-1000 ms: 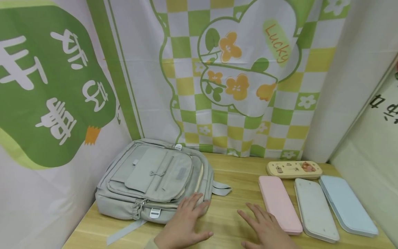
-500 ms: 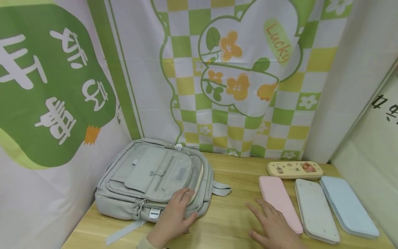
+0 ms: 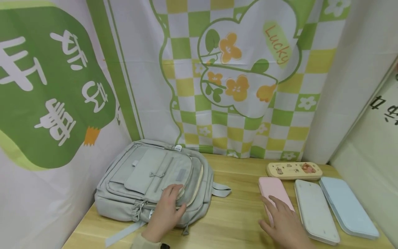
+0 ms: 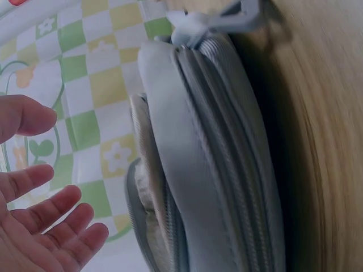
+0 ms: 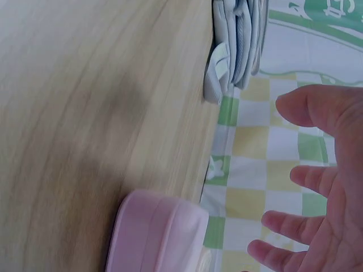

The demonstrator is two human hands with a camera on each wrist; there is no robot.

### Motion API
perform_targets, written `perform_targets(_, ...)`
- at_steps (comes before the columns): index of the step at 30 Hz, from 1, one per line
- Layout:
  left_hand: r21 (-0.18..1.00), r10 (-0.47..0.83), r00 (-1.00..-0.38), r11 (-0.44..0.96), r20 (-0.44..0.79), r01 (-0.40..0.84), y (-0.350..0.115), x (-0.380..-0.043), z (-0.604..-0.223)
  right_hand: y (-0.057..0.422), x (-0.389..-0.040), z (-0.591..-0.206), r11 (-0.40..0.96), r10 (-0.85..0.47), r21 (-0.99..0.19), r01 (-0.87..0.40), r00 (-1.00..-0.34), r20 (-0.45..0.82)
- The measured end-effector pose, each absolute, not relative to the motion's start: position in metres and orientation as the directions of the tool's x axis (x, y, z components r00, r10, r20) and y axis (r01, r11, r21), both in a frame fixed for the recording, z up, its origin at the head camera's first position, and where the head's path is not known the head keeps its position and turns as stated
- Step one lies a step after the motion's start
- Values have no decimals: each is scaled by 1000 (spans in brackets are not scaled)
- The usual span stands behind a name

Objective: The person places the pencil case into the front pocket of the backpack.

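The left hand [image 3: 164,216] has slid up onto the grey bag [image 3: 149,180], fingers spread flat, while the right hand [image 3: 284,223] now reaches open over the pink case [image 3: 273,188].

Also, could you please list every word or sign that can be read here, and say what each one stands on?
"Lucky": orange letters on the pale green oval of the checkered flower backdrop.
White Chinese characters on the green banner: large but tilted, I cannot read them surely.
Black characters on the right wall panel: cut off, unreadable.
Small pictures on the yellow pencil case: no legible text.
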State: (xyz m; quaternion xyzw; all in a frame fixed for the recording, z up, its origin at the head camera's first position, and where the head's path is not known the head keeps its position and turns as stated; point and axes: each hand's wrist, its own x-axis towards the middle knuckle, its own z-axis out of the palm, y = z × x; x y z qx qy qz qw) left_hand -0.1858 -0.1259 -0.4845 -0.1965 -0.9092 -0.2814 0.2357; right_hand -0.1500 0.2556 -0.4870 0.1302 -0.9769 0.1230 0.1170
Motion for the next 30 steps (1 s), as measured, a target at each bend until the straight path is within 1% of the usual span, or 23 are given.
perform_targets(7, 452, 170, -851, 786, 497, 421, -133, -190, -489, 271, -154, -496, 933, -191, -237, -273, -928, 319)
perform_targets(12, 453, 153, -855, 795, 495, 404, -138, -193, -492, 280, -152, -498, 941, -111, -283, -184, -960, 256)
perform_targets(16, 459, 136, -858, 798, 496, 391, -140, -196, -492, 285, -151, -499, 938, -62, -319, -137, -971, 233)
perform_targets(22, 485, 116, -888, 802, 446, 348, -140, -199, -494, 292, -151, -502, 929, -25, -362, -79, -988, 153)
perform_targets(30, 465, 123, -904, 825, 409, 322, -135, -206, -496, 297, -148, -508, 910, -7, -413, -45, -996, 93)
